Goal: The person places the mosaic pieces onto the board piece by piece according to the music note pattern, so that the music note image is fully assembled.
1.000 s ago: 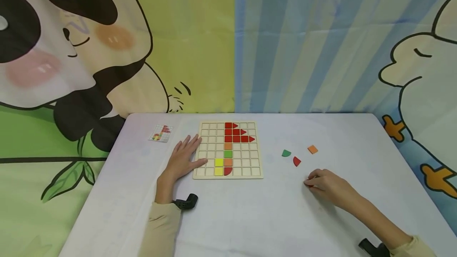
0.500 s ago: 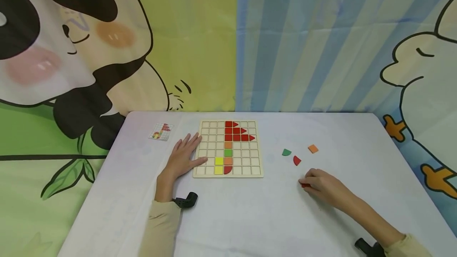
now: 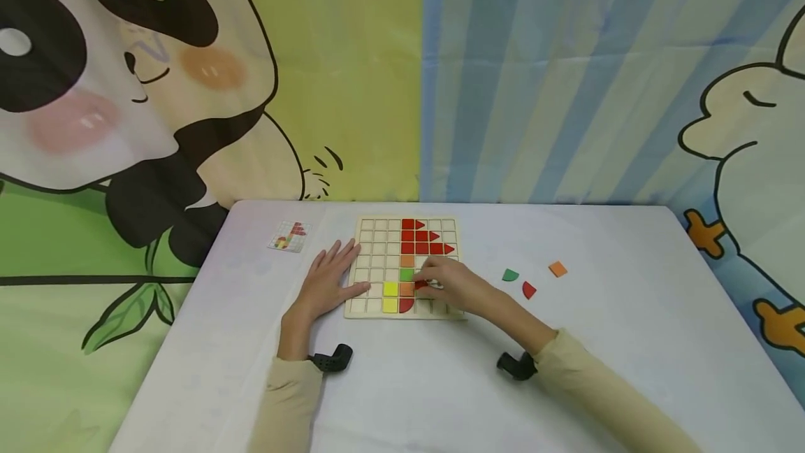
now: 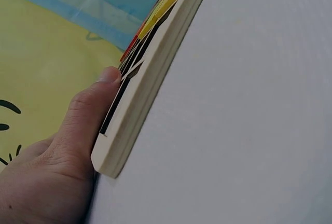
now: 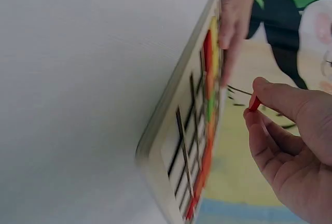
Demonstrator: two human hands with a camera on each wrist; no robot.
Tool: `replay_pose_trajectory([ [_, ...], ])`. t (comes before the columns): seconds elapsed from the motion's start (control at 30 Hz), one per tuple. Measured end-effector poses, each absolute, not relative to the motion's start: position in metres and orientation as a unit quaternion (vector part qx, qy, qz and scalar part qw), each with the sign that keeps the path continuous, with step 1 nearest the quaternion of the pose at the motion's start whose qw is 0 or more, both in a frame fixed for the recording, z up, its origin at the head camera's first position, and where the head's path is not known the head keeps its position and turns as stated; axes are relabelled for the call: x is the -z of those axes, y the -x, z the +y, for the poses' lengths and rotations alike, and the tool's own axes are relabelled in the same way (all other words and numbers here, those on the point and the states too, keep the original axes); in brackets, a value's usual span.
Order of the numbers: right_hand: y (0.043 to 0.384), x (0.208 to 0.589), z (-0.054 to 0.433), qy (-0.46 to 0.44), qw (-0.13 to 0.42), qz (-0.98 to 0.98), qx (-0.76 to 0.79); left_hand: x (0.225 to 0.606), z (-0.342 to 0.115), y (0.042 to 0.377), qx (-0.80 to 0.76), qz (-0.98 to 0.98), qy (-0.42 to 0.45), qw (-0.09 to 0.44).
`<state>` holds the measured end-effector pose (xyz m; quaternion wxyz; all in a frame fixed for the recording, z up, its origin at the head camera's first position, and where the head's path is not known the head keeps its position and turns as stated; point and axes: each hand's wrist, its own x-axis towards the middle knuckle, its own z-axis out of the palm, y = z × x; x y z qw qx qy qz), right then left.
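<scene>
A wooden grid board (image 3: 360, 305) lies on the table with red, orange, green and yellow tiles in its cells. My left hand (image 3: 323, 289) rests at its left edge, fingers spread and thumb over the rim; in the left wrist view the thumb (image 4: 85, 112) lies along the frame. Over the board's right half, my right hand (image 3: 458, 286) pinches a small red tile (image 5: 254, 102) between thumb and fingertips. In the head view this tile is just right of the lower orange tile (image 3: 407, 289). The fingers partly hide its shape.
To the board's right lie a green quarter-round tile (image 3: 510, 275), a red quarter-round tile (image 3: 529, 290) and an orange square tile (image 3: 557, 269). A small pattern card (image 3: 290, 237) lies at the back left. A printed cloth (image 3: 352, 89) hangs behind the table.
My right hand has carried the red tile leftward from the table's right side to over the board. My left hand stays at the board's left edge. The loose tiles still lie on the table.
</scene>
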<state>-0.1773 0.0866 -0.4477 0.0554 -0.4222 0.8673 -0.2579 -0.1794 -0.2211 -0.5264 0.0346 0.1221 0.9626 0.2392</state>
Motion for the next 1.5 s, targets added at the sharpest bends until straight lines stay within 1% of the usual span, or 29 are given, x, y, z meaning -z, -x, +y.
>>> replay_pose_trajectory([
  [0.13, 0.197, 0.457, 0.053, 0.425, 0.093, 0.869, 0.234, 0.529, -0.217, 0.179, -0.241, 0.962, -0.122, 0.037],
  [0.3, 0.21, 0.467, 0.032, 0.407, 0.118, 0.88, 0.216, 0.528, -0.215, 0.178, -0.238, 0.962, -0.124, 0.036],
  [0.6, 0.21, 0.47, 0.018, 0.425, 0.104, 0.875, 0.207, 0.526, -0.221, 0.176, -0.228, 0.965, -0.127, 0.029],
  [0.9, 0.203, 0.474, 0.011, 0.393, 0.086, 0.889, 0.22, 0.524, -0.225, 0.172, -0.24, 0.962, -0.127, 0.021],
  [1.13, 0.181, 0.468, 0.043, 0.423, 0.012, 0.881, 0.211, 0.528, -0.218, 0.175, -0.241, 0.961, -0.13, 0.024],
  [1.37, 0.141, 0.46, 0.106, 0.381, 0.024, 0.899, 0.216, 0.526, -0.219, 0.176, -0.239, 0.963, -0.121, 0.033],
  [1.5, 0.13, 0.459, 0.155, 0.338, -0.022, 0.914, 0.224, 0.524, -0.221, 0.178, -0.24, 0.963, -0.123, 0.031],
])
